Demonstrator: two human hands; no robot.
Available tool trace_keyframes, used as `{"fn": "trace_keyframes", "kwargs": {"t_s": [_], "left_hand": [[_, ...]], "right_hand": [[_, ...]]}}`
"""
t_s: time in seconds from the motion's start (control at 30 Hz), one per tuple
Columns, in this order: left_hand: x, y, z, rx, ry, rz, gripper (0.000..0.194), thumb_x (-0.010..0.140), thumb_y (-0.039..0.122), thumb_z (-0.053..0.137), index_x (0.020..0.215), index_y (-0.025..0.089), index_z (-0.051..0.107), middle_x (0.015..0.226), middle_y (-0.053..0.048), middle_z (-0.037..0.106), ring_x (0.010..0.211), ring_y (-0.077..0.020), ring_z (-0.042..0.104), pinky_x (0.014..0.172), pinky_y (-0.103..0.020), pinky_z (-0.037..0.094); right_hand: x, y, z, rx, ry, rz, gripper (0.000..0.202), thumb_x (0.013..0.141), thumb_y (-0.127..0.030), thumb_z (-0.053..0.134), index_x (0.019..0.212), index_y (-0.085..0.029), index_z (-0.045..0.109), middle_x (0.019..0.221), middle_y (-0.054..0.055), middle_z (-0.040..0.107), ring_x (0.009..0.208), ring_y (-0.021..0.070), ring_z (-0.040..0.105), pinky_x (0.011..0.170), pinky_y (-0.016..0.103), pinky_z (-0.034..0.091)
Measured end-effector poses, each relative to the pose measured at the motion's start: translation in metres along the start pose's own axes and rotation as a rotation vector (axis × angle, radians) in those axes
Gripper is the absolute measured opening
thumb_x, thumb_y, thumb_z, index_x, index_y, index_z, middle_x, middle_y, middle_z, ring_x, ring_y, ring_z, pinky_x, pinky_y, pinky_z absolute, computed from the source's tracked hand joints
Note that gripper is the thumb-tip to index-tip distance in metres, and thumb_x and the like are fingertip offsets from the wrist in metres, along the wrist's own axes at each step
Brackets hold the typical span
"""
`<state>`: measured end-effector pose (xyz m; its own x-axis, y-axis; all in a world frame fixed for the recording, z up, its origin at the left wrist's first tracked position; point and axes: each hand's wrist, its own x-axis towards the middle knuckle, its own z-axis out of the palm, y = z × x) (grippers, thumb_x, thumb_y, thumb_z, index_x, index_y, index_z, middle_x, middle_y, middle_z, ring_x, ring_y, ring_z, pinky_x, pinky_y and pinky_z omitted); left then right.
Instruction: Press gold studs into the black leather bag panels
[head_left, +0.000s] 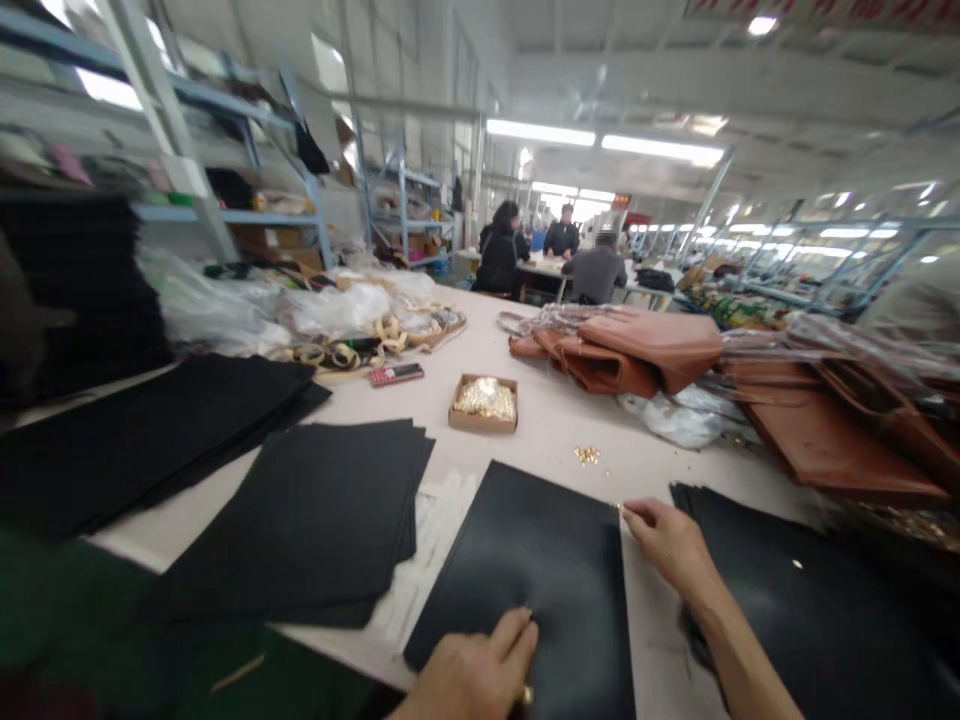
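Note:
A black leather-like panel (551, 560) lies flat in front of me. My left hand (480, 665) rests on its near part, fingers curled and pressed together; what they hold, if anything, is hidden. A small gold-coloured piece (527, 694) shows just under that hand. At the panel's far right corner my right hand (671, 548) pinches a tiny gold-coloured metal piece (620, 507) between thumb and finger. Beyond it lies a little heap of gold-coloured metal pieces (587, 455). Farther back, a small cardboard box (484, 423) is full of similar shiny pieces.
Black panels are stacked at left (315, 520), with another pile (172, 430) behind, and more panels (817, 600) lie at right. Brown leather bags (652, 345) lie at the back right. A red phone (397, 374) sits near plastic wrapping (330, 305). Several people are at a far table.

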<state>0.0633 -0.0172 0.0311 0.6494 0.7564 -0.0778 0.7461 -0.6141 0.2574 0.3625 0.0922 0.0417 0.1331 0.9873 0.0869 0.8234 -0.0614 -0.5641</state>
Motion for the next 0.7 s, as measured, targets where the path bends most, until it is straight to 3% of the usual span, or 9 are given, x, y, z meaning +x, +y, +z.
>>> {"fn": "trace_keyframes", "kwargs": {"t_s": [0.07,0.17,0.3,0.5,0.7], "left_hand": [[-0.006,0.006,-0.006,-0.015,0.027,0.035,0.065,0.079,0.027,0.061,0.14,0.014,0.042,0.142,-0.019,0.049,0.096,-0.0268,0.068,0.081,-0.04,0.057],[-0.01,0.008,-0.014,-0.027,0.023,0.069,0.058,0.083,0.025,0.055,0.138,0.011,0.042,0.14,-0.018,0.05,0.094,-0.0245,0.067,0.078,-0.037,0.057],[-0.011,0.005,-0.016,-0.012,0.043,0.108,0.057,0.084,0.028,0.055,0.136,0.009,0.043,0.135,-0.016,0.053,0.086,-0.0232,0.066,0.071,-0.035,0.056],[-0.01,0.003,-0.015,-0.032,0.071,0.138,0.057,0.086,0.033,0.057,0.135,0.007,0.043,0.128,-0.017,0.056,0.081,-0.0212,0.066,0.066,-0.032,0.054],[-0.01,0.0,-0.012,-0.036,0.09,0.133,0.056,0.087,0.035,0.057,0.133,0.007,0.045,0.126,-0.016,0.057,0.076,-0.021,0.063,0.062,-0.033,0.054]], "right_hand": [[-0.025,-0.021,0.003,0.197,-0.086,0.019,0.032,0.083,-0.041,0.057,0.098,-0.016,0.07,0.078,0.006,0.071,0.075,0.0211,0.066,0.072,0.031,0.049],[-0.062,-0.057,0.019,0.432,-0.295,0.078,0.035,0.081,-0.044,0.06,0.096,-0.014,0.068,0.073,0.004,0.068,0.067,0.018,0.064,0.066,0.029,0.051],[-0.093,-0.088,0.035,0.351,-0.442,0.089,0.023,0.083,-0.036,0.058,0.089,-0.016,0.069,0.07,0.001,0.067,0.065,0.0154,0.062,0.062,0.026,0.048],[-0.092,-0.108,0.034,0.116,-0.494,-0.056,0.018,0.085,-0.025,0.054,0.081,-0.02,0.071,0.073,-0.001,0.07,0.068,0.0142,0.061,0.065,0.024,0.042],[-0.084,-0.116,0.035,0.052,-0.574,-0.015,0.018,0.084,-0.025,0.055,0.079,-0.019,0.072,0.071,-0.001,0.07,0.064,0.0137,0.06,0.061,0.023,0.04]]}}
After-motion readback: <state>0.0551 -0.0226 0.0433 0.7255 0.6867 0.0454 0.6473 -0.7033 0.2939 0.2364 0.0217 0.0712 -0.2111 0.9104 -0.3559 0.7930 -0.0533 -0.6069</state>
